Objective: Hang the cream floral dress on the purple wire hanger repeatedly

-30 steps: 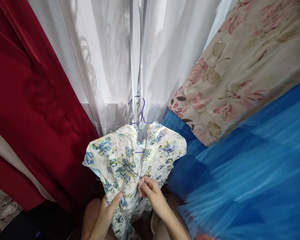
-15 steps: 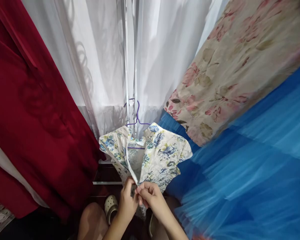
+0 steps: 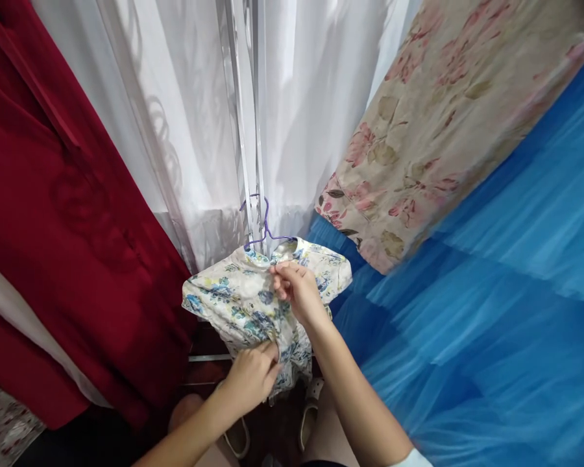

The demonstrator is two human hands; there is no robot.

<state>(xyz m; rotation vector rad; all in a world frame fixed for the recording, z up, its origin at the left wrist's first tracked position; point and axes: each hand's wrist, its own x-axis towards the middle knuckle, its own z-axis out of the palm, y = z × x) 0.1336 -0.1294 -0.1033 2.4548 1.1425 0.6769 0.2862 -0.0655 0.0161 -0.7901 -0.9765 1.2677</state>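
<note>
A white floral dress (image 3: 248,292) with blue and yellow-green flowers hangs on a purple hanger (image 3: 267,224) in front of me. At the neckline, the fingertips of my right hand (image 3: 296,288) are pinched on the top of the dress's zipper; the small pull itself is hidden by the fingers. Lower down, my left hand (image 3: 255,376) is closed on the dress fabric near the waist. The two sides of the opening lie together between my hands.
The hanger hooks onto a white metal rack (image 3: 243,130) before white curtains (image 3: 189,117). Red fabric (image 3: 78,214) hangs on the left. On the right are a beige floral garment (image 3: 394,149) and blue tulle (image 3: 467,311). Clogs (image 3: 311,408) show below.
My right hand has moved up from the bottom of the opening to the neckline, and the opening has closed. My left hand has stayed low, gripping the fabric.
</note>
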